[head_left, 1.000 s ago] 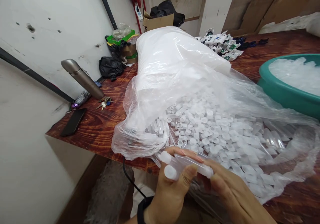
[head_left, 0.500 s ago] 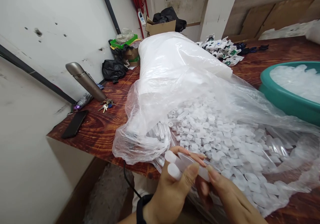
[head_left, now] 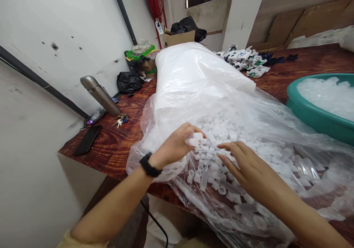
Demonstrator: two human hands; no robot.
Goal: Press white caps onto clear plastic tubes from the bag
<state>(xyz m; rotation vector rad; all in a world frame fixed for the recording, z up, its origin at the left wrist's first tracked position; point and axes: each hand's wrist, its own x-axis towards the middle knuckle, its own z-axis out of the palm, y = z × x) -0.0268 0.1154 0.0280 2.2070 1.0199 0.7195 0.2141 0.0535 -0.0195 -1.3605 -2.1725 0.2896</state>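
My left hand (head_left: 178, 141), with a black band on the wrist, is closed around white plastic tubes (head_left: 195, 139), their ends showing past my fingers. It is over the left side of a pile of small white translucent caps (head_left: 210, 163), with a few clear tubes (head_left: 204, 178) among them. My right hand (head_left: 246, 165) hovers over the middle of the pile, thumb and fingers apart, with nothing seen between them. The pile lies on the mouth of a large clear plastic bag (head_left: 163, 119), whose full white body stretches back across the table.
To the right stands a green basin (head_left: 306, 108) full of translucent pieces. At the left are a phone (head_left: 87, 140), keys (head_left: 121, 119) and a leaning metal flask (head_left: 101, 96). White and dark parts (head_left: 245, 60) lie heaped behind, on the wooden table (head_left: 132, 109).
Both hands have moved forward from the table's front edge to over the pile and come apart. My right hand has let go of the tubes; my left still holds some. The near caps have shifted.
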